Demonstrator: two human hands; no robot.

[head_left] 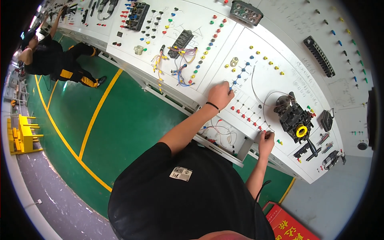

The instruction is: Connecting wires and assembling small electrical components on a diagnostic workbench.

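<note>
My left hand (220,96), with a black band on its wrist, is closed at the lower end of a row of blue terminal plugs (239,76). Its fingertips pinch a small blue plug (231,89) there. Close to the panel's front edge, my right hand (266,143) has its fingers pressed together beside the last of the red plugs (243,116). A thin wire (264,105) loops from a black steering-column switch assembly (294,116) down toward those fingertips. What they hold is too small to make out.
An open drawer (240,158) with loose wires juts out below my arms. Left on the white panel (200,86) lies a black connector block (182,43) with coloured wires. A lamp (247,13) sits at the far edge. Another person (52,58) stands at the bench's far left.
</note>
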